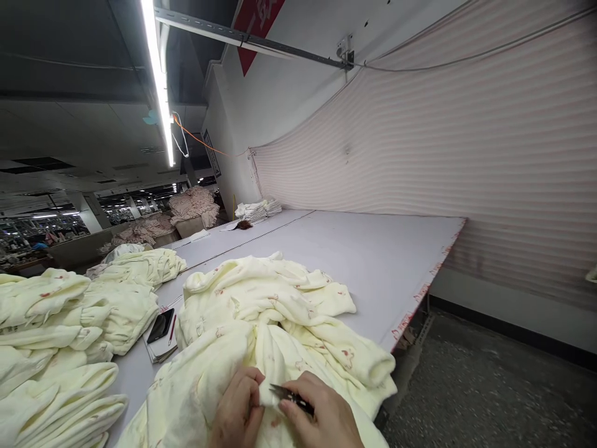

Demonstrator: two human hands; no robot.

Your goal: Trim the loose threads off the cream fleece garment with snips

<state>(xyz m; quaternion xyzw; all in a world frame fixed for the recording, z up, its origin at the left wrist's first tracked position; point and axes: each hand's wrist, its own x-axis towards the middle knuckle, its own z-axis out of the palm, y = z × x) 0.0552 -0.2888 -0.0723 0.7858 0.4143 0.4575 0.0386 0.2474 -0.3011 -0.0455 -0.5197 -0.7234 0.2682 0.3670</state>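
A pale yellow garment (233, 305) with small reddish prints lies bunched over the near part of the table. At the bottom centre my left hand (239, 404) is closed on a fold of it, fingers pinched together. Just to the right, my right hand (321, 414) holds small dark thread snips (298, 400) between thumb and fingers. The blades point left, toward the pinched fold and close to my left fingertips. The snips' handle is partly hidden by my fingers.
Stacked yellow garments (51, 348) cover the left side. A phone (161, 325) and a red pen (172, 328) lie on a notepad (161, 351). The pale table (373, 249) reaches back to white folded cloths (258, 210). Its right edge slants beside the grey floor.
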